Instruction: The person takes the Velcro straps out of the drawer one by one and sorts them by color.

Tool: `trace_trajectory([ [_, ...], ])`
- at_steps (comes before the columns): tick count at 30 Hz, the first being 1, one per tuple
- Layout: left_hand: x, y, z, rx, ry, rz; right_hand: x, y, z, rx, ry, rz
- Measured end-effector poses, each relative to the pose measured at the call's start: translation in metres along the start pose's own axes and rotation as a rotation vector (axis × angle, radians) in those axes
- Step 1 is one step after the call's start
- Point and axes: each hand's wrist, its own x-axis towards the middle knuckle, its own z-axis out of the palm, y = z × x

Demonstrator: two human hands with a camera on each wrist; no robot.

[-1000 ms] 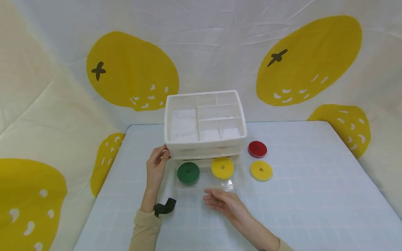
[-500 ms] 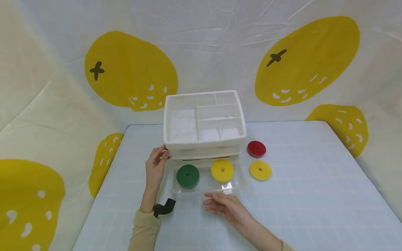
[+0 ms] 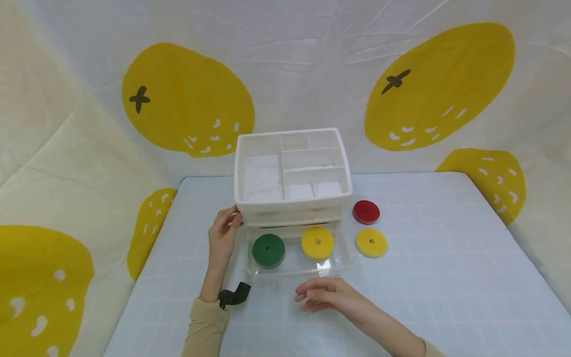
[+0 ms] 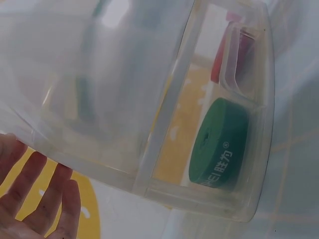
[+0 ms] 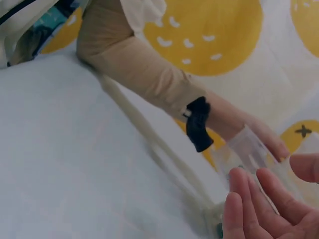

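A white plastic storage box [image 3: 292,210] with a divided top tray has its clear drawer [image 3: 290,270] pulled out at the front. In the drawer lie a green tape roll [image 3: 268,251] and a yellow tape roll [image 3: 317,243], each with a small centre hole. My left hand [image 3: 223,233] touches the box's front left corner; its fingers [image 4: 42,184] reach along the side wall in the left wrist view. Just in front of the drawer, my right hand [image 3: 323,293] hovers with relaxed fingers, holding nothing. White lettering shows on the green roll's side in the left wrist view.
Right of the box, a red tape roll [image 3: 366,212] and a second yellow tape roll [image 3: 371,242] lie on the pale checked tablecloth [image 3: 437,277]. A cloth printed with large yellow fruit [image 3: 187,99] hangs behind. A black band [image 3: 234,295] is on my left wrist.
The drawer has slid a little toward me with both rolls in it. My right hand has drawn back from its front edge and turned. The left hand has stayed at the box corner.
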Motion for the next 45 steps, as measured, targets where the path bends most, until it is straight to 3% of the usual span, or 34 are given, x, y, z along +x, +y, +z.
trace_trajectory([
  [10, -0.001, 0.000, 0.003, 0.012, -0.002, -0.014, -0.029, -0.045, -0.020, -0.346, -0.054, -0.122],
  [17, 0.001, 0.002, 0.002, 0.027, -0.002, -0.007, -0.032, -0.074, -0.028, -0.653, 0.072, -0.225],
  [24, 0.002, 0.002, 0.001, 0.031, -0.003, -0.004, -0.014, -0.091, -0.037, -0.951, 0.214, -0.305],
  [29, 0.001, 0.001, 0.000, 0.030, 0.005, -0.011, 0.001, -0.095, -0.039, -1.139, 0.262, -0.313],
  [36, 0.000, 0.000, 0.000, 0.015, 0.008, -0.016, 0.018, -0.094, -0.041, -1.382, 0.214, -0.338],
  [45, 0.000, 0.000, 0.000, -0.002, -0.001, -0.010, 0.034, -0.083, -0.046, -1.544, 0.127, -0.419],
])
